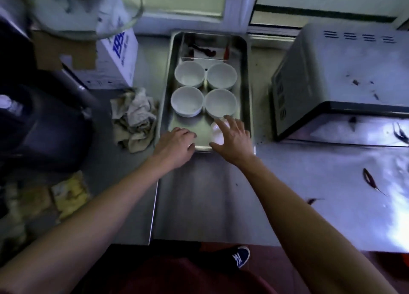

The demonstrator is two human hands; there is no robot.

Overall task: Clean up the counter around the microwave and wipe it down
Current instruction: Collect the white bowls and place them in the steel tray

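A steel tray [248,83] lies on the steel counter [210,196] left of the microwave [343,72]. Several white bowls stand in it, among them a far-left one [189,73] and a near-right one [220,103]. Another small white bowl [218,134] sits in the tray's near right corner, under my right hand [232,136], whose fingers are spread over it. My left hand [174,146] grips the tray's near left corner with curled fingers. A crumpled, stained rag [135,118] lies just left of the tray.
A shallow steel pan [204,48] with red scraps sits at the tray's far end. Dried chillies [368,178] and specks litter the counter near the microwave and its top. A cardboard box [117,56], a glass bowl [86,10] and a black appliance [39,125] crowd the left.
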